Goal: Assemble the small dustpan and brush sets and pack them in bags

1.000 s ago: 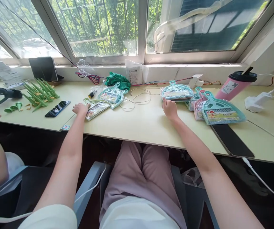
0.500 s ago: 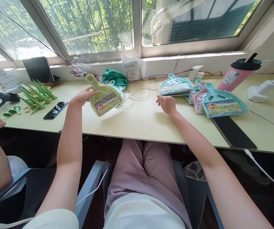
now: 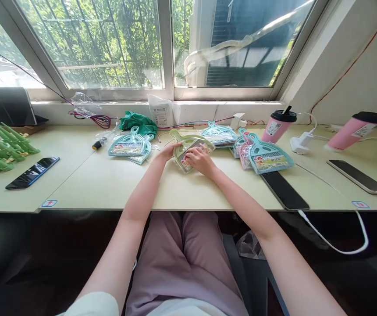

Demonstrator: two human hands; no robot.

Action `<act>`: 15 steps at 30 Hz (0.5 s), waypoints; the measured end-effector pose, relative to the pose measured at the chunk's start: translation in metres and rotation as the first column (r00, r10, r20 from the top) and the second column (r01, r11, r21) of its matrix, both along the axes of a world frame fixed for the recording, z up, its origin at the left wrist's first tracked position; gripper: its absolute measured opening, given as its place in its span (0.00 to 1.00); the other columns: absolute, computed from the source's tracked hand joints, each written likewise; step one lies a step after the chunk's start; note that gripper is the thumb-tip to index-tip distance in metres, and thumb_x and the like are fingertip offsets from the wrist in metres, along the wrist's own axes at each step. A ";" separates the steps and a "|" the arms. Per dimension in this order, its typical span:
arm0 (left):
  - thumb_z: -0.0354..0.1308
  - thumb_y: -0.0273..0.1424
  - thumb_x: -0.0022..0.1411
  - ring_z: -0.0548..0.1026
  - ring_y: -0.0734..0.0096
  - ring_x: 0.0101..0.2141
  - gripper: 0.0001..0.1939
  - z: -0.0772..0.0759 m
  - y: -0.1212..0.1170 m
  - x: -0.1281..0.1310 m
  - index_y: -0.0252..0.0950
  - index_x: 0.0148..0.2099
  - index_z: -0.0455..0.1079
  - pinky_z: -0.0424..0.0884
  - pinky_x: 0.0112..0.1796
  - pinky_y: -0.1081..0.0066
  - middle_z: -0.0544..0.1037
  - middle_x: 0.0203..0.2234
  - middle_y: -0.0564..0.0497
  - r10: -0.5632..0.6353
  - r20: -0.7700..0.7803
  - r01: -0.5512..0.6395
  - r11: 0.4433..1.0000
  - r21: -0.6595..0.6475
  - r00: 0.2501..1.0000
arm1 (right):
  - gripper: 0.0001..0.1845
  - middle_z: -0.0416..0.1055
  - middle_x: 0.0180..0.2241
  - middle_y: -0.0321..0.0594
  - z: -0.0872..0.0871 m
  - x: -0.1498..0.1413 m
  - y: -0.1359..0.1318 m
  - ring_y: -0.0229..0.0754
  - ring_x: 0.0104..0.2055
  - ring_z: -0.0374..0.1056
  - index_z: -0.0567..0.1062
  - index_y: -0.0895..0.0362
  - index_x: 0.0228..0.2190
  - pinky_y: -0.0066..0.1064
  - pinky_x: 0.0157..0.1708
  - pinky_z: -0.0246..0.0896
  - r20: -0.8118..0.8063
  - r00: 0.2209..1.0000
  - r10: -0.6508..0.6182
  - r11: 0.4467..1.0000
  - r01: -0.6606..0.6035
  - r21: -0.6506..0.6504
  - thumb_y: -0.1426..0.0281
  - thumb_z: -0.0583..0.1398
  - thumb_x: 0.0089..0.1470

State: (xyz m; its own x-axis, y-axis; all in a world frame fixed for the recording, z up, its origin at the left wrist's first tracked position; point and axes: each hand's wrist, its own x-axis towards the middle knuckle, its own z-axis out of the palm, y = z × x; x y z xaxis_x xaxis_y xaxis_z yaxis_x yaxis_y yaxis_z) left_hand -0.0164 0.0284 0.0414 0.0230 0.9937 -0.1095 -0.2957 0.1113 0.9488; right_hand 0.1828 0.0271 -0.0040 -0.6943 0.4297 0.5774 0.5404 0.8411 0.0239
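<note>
A small green dustpan-and-brush set point(image 3: 211, 144) in clear wrapping is held just above the middle of the table, its handle tilted to the upper left. My left hand point(image 3: 168, 151) is closed on its left edge near the handle, with the thumb on the front. My right hand point(image 3: 202, 160) lies over the front of the wrapping, fingers apart and touching the printed label. Part of the label is hidden beneath those fingers. Blue dustpan sets point(image 3: 127, 145) lie left of my hands. Another blue stack point(image 3: 219, 134) sits just behind the right hand.
Blue and pink dustpan sets point(image 3: 269, 158) rest partly on a charging phone point(image 3: 285, 191). Pink cups point(image 3: 279, 127), a white plug point(image 3: 302, 142) and another phone point(image 3: 359, 175) stand or lie to the right. At left are a phone point(image 3: 32, 173) and green stalks point(image 3: 4, 147).
My left hand has lifted the green dustpan set from the left and brought it to the middle. My right hand has left the blue stack and come onto its front. The view has swung right.
</note>
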 end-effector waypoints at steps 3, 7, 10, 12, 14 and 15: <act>0.72 0.32 0.61 0.80 0.63 0.25 0.11 -0.016 0.006 -0.013 0.32 0.42 0.79 0.78 0.30 0.67 0.79 0.21 0.49 0.076 -0.049 -0.080 0.992 -0.101 0.996 | 0.09 0.81 0.50 0.48 -0.006 -0.001 0.005 0.51 0.53 0.74 0.81 0.54 0.44 0.41 0.55 0.58 0.076 0.997 -0.004 0.998 0.009 -0.061 0.69 0.60 0.71; 0.71 0.31 0.60 0.80 0.62 0.25 0.10 -0.029 0.011 -0.034 0.31 0.42 0.78 0.79 0.33 0.65 0.79 0.21 0.50 0.158 -0.032 -0.161 0.975 -0.155 0.987 | 0.11 0.81 0.44 0.46 -0.006 -0.002 0.003 0.50 0.51 0.72 0.81 0.55 0.40 0.39 0.52 0.56 0.088 0.996 -0.009 1.000 0.010 -0.013 0.72 0.58 0.72; 0.69 0.30 0.60 0.79 0.63 0.24 0.09 -0.032 0.014 -0.043 0.30 0.42 0.78 0.79 0.32 0.63 0.80 0.22 0.48 0.190 -0.049 -0.196 0.957 -0.213 0.981 | 0.16 0.81 0.40 0.44 -0.001 -0.001 -0.002 0.48 0.47 0.72 0.81 0.54 0.38 0.39 0.52 0.55 0.109 0.994 0.015 1.000 -0.017 0.024 0.72 0.54 0.74; 0.67 0.28 0.60 0.78 0.63 0.23 0.08 -0.031 0.015 -0.049 0.30 0.42 0.77 0.80 0.32 0.62 0.80 0.23 0.48 0.228 -0.051 -0.233 0.945 -0.229 0.972 | 0.20 0.80 0.39 0.42 0.003 0.003 -0.004 0.46 0.43 0.72 0.82 0.54 0.38 0.39 0.53 0.54 0.112 0.994 0.017 0.999 -0.021 0.037 0.71 0.52 0.75; 0.66 0.27 0.60 0.78 0.63 0.24 0.06 -0.031 0.015 -0.055 0.31 0.41 0.77 0.80 0.33 0.62 0.79 0.23 0.49 0.290 -0.024 -0.289 0.934 -0.213 0.957 | 0.22 0.79 0.38 0.42 0.007 0.008 -0.003 0.44 0.41 0.72 0.82 0.53 0.38 0.39 0.54 0.52 0.093 0.996 0.008 0.999 -0.013 0.045 0.69 0.50 0.76; 0.65 0.27 0.60 0.79 0.63 0.24 0.05 -0.030 0.015 -0.059 0.32 0.40 0.76 0.80 0.33 0.63 0.79 0.22 0.49 0.325 -0.008 -0.320 0.926 -0.199 0.946 | 0.22 0.80 0.38 0.42 0.008 0.011 -0.002 0.44 0.40 0.72 0.82 0.53 0.37 0.40 0.54 0.52 0.083 0.997 0.006 0.999 -0.010 0.044 0.69 0.50 0.77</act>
State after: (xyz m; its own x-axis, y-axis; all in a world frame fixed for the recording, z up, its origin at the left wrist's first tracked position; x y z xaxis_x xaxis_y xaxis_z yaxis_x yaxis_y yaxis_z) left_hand -0.0753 0.0430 0.0109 -0.2902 0.9070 -0.3051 -0.3698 0.1878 0.9099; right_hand 0.1935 0.0253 0.0039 -0.7435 0.3995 0.5363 0.5285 0.8424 0.1052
